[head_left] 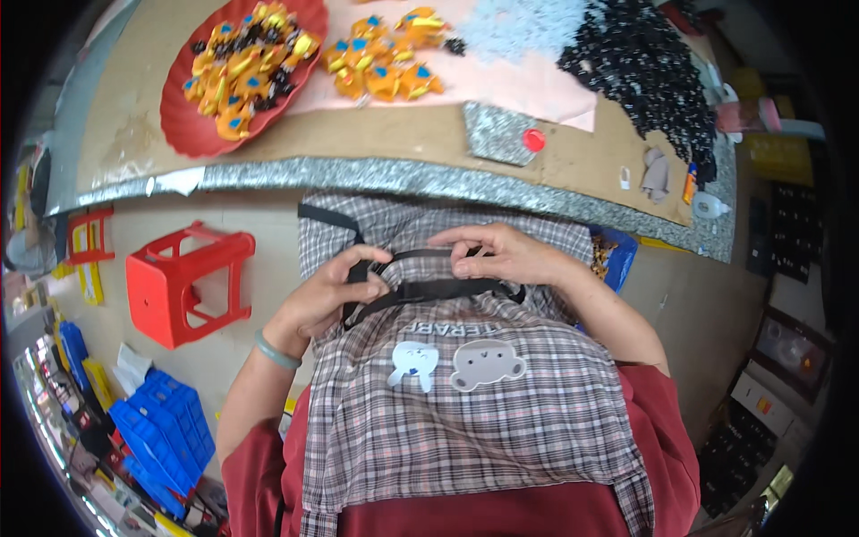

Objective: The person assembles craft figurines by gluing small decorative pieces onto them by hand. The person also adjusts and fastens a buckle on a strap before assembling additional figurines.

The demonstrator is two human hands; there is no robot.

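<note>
Head view, left hand: My left hand (344, 281) is curving around the black strap (447, 288) near its left end, thumb and fingers parted; whether they are grasping it, I can't tell.
Right hand: My right hand (501, 253) is hanging above the strap, fingers loosely bent and released.
Strap: It is lying across my checked apron (537, 421), beyond two animal patches (488, 364).
Table: The table (403, 179) is bearing a red tray (174, 116).

We log one line of pale capital letters (456, 328) on the plaid apron (483, 430), just off centre toward 6 o'clock, partly creased. At 4 o'clock, a white box (750, 395) bears an orange mark (762, 404), too small for us to read.
</note>
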